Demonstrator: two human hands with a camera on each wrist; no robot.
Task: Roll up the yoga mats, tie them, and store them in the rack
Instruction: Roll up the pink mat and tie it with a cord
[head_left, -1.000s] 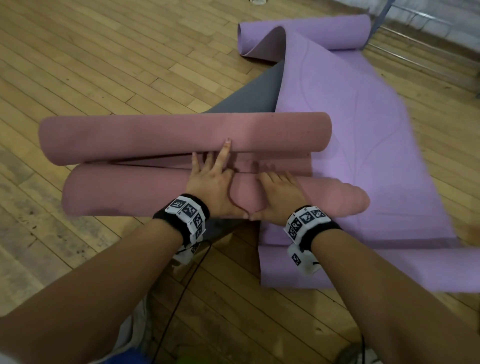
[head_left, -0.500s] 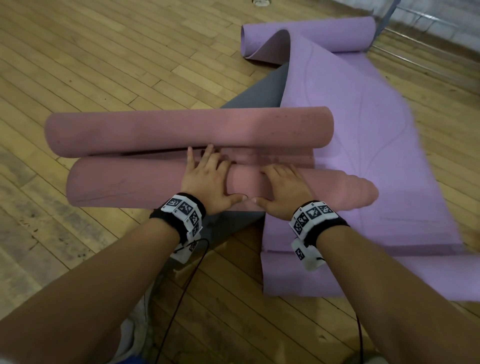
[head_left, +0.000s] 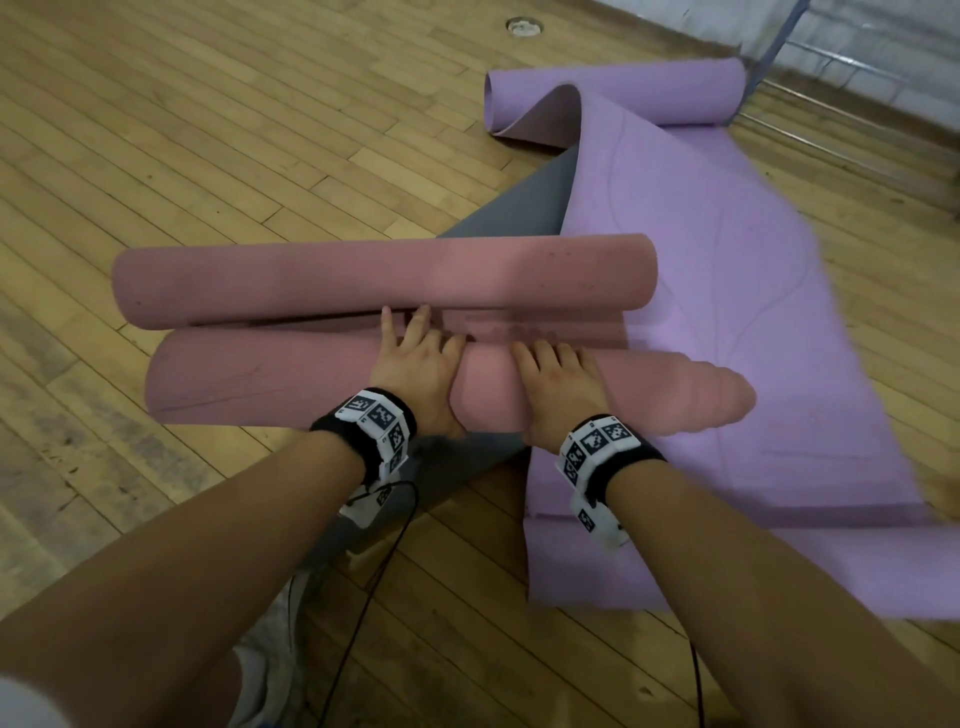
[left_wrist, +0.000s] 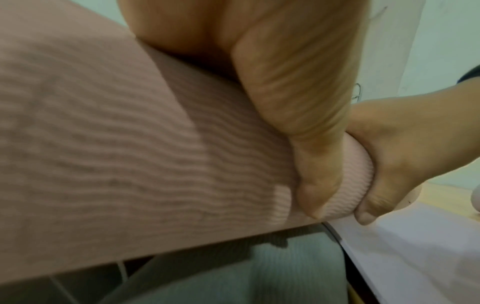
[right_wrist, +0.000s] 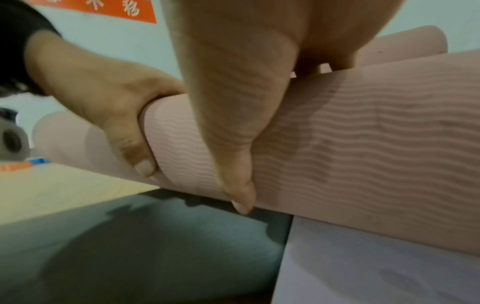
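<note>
The pink mat roll (left_wrist: 116, 154), ribbed with wavy lines, ran from the near left toward the far right. The left hand (left_wrist: 291, 86) lay over the top of it, thumb pressed against its near side, and the right hand (left_wrist: 405, 144) curled round it just beyond. Below the roll lay a grey mat (left_wrist: 246, 273), with a lilac mat (left_wrist: 415, 257) to its right.

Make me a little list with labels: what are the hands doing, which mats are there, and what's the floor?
left hand: grips the near pink roll
right hand: grips the same roll
far pink roll: same mat's other end
purple mat: spread out, ends curled
grey mat: under the others
floor: wood
tie: none seen
</note>
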